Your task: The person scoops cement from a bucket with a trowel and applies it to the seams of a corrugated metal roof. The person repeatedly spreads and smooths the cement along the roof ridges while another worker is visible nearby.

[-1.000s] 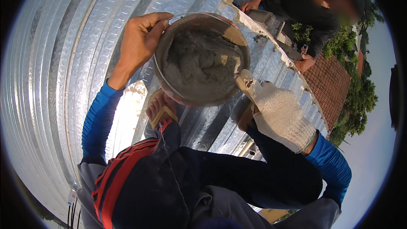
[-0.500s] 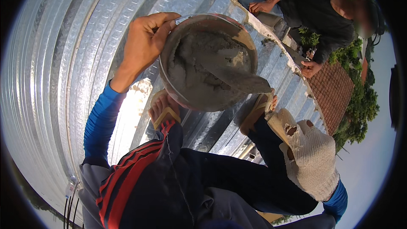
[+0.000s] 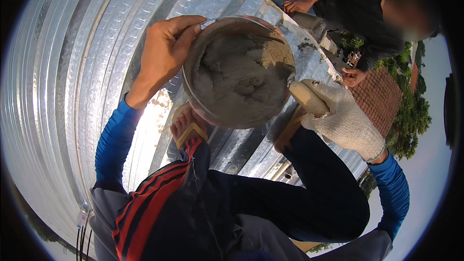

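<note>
A round bucket (image 3: 192, 96) of wet grey mortar (image 3: 232, 77) stands tilted in front of me, by my feet. My bare left hand (image 3: 169, 43) pinches its rim at the upper left, by the wire handle. My right hand (image 3: 343, 111), in a worn knitted glove, wraps round the thick wooden handle of a trowel (image 3: 308, 97) at the bucket's right edge. Only a bit of metal shows ahead of that handle; the blade cannot be made out against the mortar. The mortar surface is uneven, with a hollow near its middle.
Ribbed metal sheeting (image 3: 72, 67) lies beneath my sandalled feet (image 3: 186, 125). A mortar-spattered ledge (image 3: 270, 9) runs along its far right edge. Beyond it a co-worker in a dark top (image 3: 357, 14) holds a grey tool. A tiled roof (image 3: 379, 99) and trees lie past the ledge.
My right hand has moved up toward the bucket and turned over. The trowel blade, flat above the mortar before, is now out of sight. My left hand has stayed on the rim.
</note>
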`<act>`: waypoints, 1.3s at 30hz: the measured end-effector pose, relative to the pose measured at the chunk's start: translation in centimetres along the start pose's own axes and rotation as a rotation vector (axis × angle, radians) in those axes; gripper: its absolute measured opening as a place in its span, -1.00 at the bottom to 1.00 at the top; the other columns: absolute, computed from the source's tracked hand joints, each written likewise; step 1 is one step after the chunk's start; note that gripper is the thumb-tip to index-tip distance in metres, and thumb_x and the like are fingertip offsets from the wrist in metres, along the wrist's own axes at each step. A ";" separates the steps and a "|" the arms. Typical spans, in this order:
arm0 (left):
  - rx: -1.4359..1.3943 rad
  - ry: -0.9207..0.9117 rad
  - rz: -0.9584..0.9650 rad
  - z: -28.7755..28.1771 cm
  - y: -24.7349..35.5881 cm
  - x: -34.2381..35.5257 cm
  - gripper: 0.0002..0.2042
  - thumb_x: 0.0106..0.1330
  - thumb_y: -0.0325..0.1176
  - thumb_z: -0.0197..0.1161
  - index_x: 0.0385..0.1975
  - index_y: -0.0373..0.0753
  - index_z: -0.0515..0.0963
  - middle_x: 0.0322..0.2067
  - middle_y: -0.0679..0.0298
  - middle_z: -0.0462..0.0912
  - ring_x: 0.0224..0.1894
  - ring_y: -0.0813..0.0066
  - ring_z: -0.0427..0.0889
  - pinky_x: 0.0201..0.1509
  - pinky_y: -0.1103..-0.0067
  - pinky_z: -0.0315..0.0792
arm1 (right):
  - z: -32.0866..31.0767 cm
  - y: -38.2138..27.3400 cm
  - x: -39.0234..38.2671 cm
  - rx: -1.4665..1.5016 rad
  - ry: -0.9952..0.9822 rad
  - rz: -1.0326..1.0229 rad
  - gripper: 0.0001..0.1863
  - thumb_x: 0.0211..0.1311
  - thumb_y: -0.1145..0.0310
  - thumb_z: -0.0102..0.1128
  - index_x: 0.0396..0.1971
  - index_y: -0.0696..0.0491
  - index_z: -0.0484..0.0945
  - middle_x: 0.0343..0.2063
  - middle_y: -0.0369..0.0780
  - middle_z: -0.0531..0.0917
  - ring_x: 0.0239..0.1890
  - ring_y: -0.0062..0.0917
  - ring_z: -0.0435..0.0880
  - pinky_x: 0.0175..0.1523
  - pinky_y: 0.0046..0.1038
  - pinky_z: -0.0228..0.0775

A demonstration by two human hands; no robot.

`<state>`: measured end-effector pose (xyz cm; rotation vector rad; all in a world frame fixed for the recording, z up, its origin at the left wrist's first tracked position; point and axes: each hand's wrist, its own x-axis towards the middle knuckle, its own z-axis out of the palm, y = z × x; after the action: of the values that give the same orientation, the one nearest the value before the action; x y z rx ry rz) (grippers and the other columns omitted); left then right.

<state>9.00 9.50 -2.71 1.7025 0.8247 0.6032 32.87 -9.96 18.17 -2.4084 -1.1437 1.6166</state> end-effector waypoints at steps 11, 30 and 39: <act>-0.033 -0.038 -0.033 -0.3 0.3 -0.1 -0.78 0.51 -0.50 0.27 0.04 -0.32 0.77 -0.30 0.23 0.82 -0.36 0.59 0.68 -0.24 0.61 0.53 | 7.6 0.4 -4.3 -0.850 0.054 -0.342 -0.44 0.26 0.39 0.34 0.22 0.29 0.47 -0.51 -0.20 0.58 -0.60 -0.48 0.64 -0.59 -0.37 0.51; 0.020 -0.002 0.027 -0.4 0.3 -0.1 -0.81 0.47 -0.47 0.27 -0.06 -0.34 0.78 -0.26 0.03 0.85 -0.26 0.32 0.85 -0.13 0.48 0.64 | -1.6 -4.3 -0.7 -0.786 0.140 -0.042 -0.41 0.19 0.35 0.49 0.25 0.14 0.60 -0.05 -0.01 0.68 -0.14 -0.21 0.73 -0.06 -0.25 0.64; 0.027 -0.038 0.019 -0.4 0.6 0.3 -0.80 0.50 -0.48 0.30 0.02 -0.28 0.78 -0.26 0.19 0.84 -0.35 0.54 0.72 -0.21 0.56 0.60 | 6.3 -5.4 -4.6 -1.290 0.072 -0.522 -0.42 0.18 0.45 0.35 0.24 0.25 0.55 -0.16 0.01 0.60 -0.34 -0.28 0.68 -0.30 -0.27 0.54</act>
<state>8.97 9.87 -2.02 1.7429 0.7943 0.5734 23.87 -11.00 21.05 -2.1021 -3.0816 0.6024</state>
